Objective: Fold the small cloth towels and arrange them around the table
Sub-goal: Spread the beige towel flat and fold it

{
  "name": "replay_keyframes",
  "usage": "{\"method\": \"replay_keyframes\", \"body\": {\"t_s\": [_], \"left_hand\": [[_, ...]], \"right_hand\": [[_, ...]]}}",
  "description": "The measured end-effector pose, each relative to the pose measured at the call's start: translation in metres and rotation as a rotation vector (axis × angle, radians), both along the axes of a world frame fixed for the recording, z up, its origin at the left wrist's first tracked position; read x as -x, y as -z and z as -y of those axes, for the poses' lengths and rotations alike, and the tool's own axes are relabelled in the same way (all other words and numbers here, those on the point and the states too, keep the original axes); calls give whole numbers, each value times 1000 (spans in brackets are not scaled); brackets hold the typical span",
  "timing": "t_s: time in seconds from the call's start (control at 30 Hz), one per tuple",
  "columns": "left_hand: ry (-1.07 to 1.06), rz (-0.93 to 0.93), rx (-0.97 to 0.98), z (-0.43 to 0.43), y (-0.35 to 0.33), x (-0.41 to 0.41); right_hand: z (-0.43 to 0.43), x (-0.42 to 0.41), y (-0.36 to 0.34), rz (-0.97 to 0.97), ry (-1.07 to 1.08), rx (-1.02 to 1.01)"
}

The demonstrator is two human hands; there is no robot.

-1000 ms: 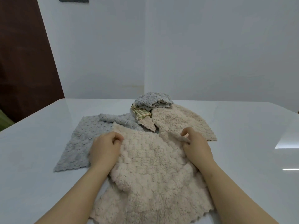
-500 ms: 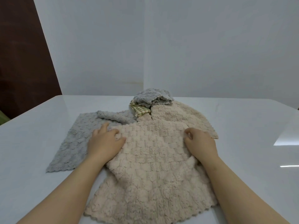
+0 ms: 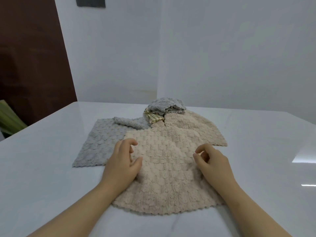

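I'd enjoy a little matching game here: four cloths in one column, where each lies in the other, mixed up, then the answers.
1. bobbly beige towel
2. flat grey towel
3. crumpled grey towel
4. checked cloth

A. peeking out beneath the grey heap
B. heaped at the pile's far end
C. spread out, nearest the viewer
D. lying left of the beige one

Pairs: 1-C, 2-D, 3-B, 4-A
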State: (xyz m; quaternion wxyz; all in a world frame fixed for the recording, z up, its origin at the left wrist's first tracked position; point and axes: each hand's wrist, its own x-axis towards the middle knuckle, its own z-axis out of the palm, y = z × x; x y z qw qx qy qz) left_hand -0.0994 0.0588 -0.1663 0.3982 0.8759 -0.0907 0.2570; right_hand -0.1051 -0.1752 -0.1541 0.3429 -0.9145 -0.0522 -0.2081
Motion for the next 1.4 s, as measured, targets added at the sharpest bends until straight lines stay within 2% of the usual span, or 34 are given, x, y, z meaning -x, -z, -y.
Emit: {"method": "replay_keyframes", "body": {"t_s": [0.07,0.17,0.27,0.37,0.5,0.6,0.67,0.77,0.87,1.03,1.17,1.27,1.33,1.4], "left_hand": [[5,-7,4,-3,2,5],[15,-22,-29,-7,0,15],[137,-26,-155,-16,6,27],[266,-66,-330,-29,11,36],[349,-145,-516,-39,10,47],[326,-199,-680,-42,7,54],[299,-155,-635,-43,8,55],[245,-27,-546,-42,11,57],[234,87,-576,-43,6,59],[193,-55,-547,-51,-4,58],[206,-167,-267,-50,-14,48],[157,-176,-56,-47,-18,33],[112,-168,29,-42,-22,25],[59,-132,54,-35,-24,17]], "right_hand": [[2,10,1,-46,5,-96],[5,23,0,-13,23,-94],[9,37,0,9,-21,-29],[16,51,1,-69,-123,24],[31,59,4,-197,-273,210],[37,63,6,-260,-358,371],[38,65,5,-254,-374,405],[35,70,3,-199,-334,345],[33,71,3,-135,-275,301],[37,68,4,-146,-197,317],[39,64,0,-132,-84,296],[39,62,-6,-116,-50,181],[38,57,-9,-135,-29,132],[38,49,-11,-141,12,170]]}}
